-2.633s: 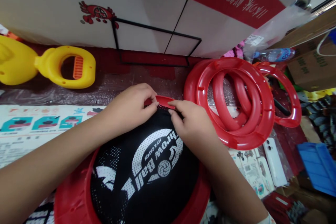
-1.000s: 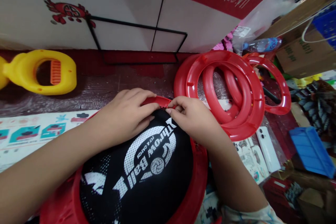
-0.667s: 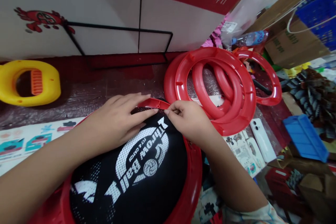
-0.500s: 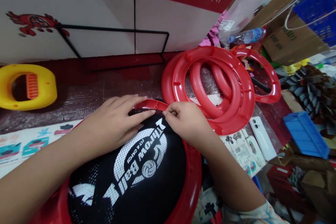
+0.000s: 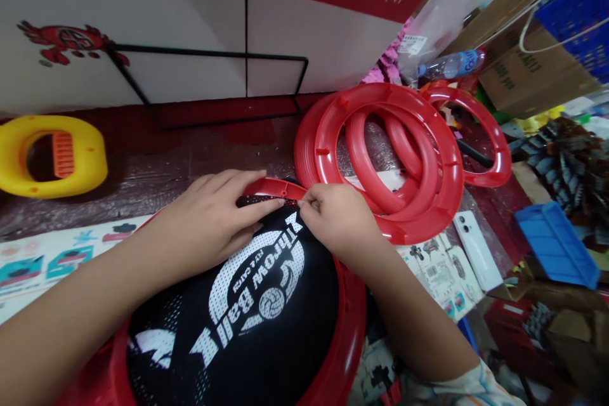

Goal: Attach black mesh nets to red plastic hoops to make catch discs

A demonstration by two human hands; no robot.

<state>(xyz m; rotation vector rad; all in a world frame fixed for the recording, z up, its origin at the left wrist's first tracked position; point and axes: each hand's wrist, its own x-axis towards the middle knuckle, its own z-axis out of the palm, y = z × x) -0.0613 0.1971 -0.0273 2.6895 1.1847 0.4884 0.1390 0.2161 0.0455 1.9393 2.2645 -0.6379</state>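
Note:
A black mesh fabric (image 5: 238, 361) printed "Throw Ball" in white spans a round red plastic ring (image 5: 351, 330). My left hand (image 5: 214, 222) lies over the far edge of this ring, fingers stretched along the outside, the thumb pressed on the fabric near the rim. The rim passes between that thumb and the fingers. Close beside the thumb, my right hand (image 5: 335, 216) is closed in a pinch on the fabric's edge at the rim. Its fingertips partly hide the pinched spot. A short stretch of the red rim, with a small round hole, shows between both hands.
Loose red rings (image 5: 387, 228) lie piled behind my right hand, beside a white phone (image 5: 478, 254). At left is a yellow ring-shaped piece (image 5: 90, 158). White cartons (image 5: 190, 6) and a black wire frame (image 5: 209, 51) stand behind. A blue bin (image 5: 556, 244) is at right.
Both hands keep almost the same places at the rim. The whole view has shifted very slightly; nothing has been let go.

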